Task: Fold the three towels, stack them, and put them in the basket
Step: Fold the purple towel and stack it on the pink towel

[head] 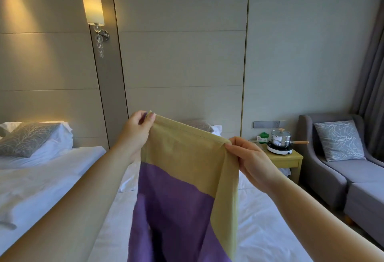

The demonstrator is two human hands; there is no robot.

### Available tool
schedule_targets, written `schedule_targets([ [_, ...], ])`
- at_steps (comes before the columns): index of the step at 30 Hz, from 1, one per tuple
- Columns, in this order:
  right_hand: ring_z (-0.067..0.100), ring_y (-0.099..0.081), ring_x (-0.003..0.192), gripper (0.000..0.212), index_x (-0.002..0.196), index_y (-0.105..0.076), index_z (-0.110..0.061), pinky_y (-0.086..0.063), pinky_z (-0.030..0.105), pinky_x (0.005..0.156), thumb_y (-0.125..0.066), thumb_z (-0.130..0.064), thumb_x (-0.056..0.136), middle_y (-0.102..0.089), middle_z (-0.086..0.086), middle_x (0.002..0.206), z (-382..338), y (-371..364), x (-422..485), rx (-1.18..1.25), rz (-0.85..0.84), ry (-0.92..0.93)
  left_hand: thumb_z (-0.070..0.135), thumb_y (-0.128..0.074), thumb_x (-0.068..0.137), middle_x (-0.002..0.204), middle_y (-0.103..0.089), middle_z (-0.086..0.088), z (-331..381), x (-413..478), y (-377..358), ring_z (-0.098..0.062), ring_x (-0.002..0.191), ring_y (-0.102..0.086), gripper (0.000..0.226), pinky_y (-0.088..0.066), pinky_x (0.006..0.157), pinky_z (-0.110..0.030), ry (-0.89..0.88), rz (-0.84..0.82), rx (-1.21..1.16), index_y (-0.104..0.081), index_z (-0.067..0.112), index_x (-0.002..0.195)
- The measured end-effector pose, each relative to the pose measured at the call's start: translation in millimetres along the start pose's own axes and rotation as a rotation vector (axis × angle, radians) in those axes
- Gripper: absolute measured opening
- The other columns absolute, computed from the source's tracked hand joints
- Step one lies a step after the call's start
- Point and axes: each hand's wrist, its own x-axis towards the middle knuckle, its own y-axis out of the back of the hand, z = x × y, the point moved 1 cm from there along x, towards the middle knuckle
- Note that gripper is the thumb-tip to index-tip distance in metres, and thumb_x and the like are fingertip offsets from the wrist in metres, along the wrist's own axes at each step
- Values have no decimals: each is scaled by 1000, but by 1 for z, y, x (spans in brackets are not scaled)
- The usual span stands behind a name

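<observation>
Both hands hold one towel (182, 189) up in the air above the white bed (266, 230). The left hand (138, 131), at about 11 o'clock from the towel's middle, pinches the upper left corner between thumb and fingers. The right hand (248, 155), at about 2 o'clock, grasps the upper right corner. The top edge is stretched between them and slopes down to the right. The towel is olive-yellow above and purple below, and it hangs down out of view.
</observation>
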Motion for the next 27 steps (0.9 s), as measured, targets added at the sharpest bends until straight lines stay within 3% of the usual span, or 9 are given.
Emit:
schedule_targets([
  [2,12,-48,69,19,79,-60,-16,-37,26,64,-53,-23,96,-53,2,75,-8,-3,1,-9,-33,12,29,-44,101,92,-52,-6,6,2,-5,-19,87,-49,23,-40,80,-33,99,-2,-81,-55,9,99],
  [4,14,-51,70,18,83,-59,-14,-41,26,65,-54,-24,96,-55,4,77,-14,-7,3,3,-65,25,24,-45,100,85,-54,-3,14,-5,-12,-16,77,-53,19,-43,71,-30,148,-59,-154,-58,14,91],
  [6,20,-48,74,18,85,-59,-12,-40,30,69,-55,-26,95,-52,9,80,-19,-11,5,-4,-100,41,38,-52,95,76,-55,0,22,-21,-24,-13,65,-53,26,-42,62,-27,161,-239,-138,-63,16,85],
  [9,25,-47,79,27,86,-60,-5,-38,37,73,-61,-32,89,-53,12,84,-23,-17,6,-38,-169,75,81,-57,63,84,-58,3,23,-47,-39,-12,71,-54,68,-42,68,-26,148,-620,75,-63,17,84],
  [12,27,-55,85,39,90,-58,2,-42,42,79,-63,-37,86,-61,15,90,-22,-19,6,-76,-236,104,72,-71,59,80,-58,5,18,-59,-51,-7,72,-56,75,-46,67,-18,119,-798,227,-62,8,98],
  [16,14,-56,79,20,83,-65,-20,-44,26,72,-66,-39,82,-63,2,84,-13,-15,2,-20,-236,133,35,-73,81,77,-55,-4,15,-54,-55,-13,71,-52,42,-42,68,-28,34,-702,179,-60,-3,95],
  [19,9,-53,72,20,86,-65,-19,-43,18,66,-71,-35,77,-62,-2,80,2,-15,-3,52,-246,170,28,-69,86,71,-52,-1,27,-52,-56,-10,66,-47,22,-39,61,-20,-49,-591,90,-65,7,90],
  [22,21,-66,97,38,105,-64,-4,-51,29,85,-74,-26,76,-70,10,103,18,-21,-5,66,-260,140,23,-67,88,64,-55,8,43,-45,-58,-4,58,-50,5,-42,53,-13,-103,-479,5,-67,22,83],
  [27,20,-66,104,28,105,-69,-14,-53,33,90,-70,-25,80,-72,8,107,41,-32,-8,-43,-270,31,16,-66,88,65,-64,14,69,-24,-44,-1,63,-59,13,-49,63,-14,-162,-278,-178,-67,27,80],
])
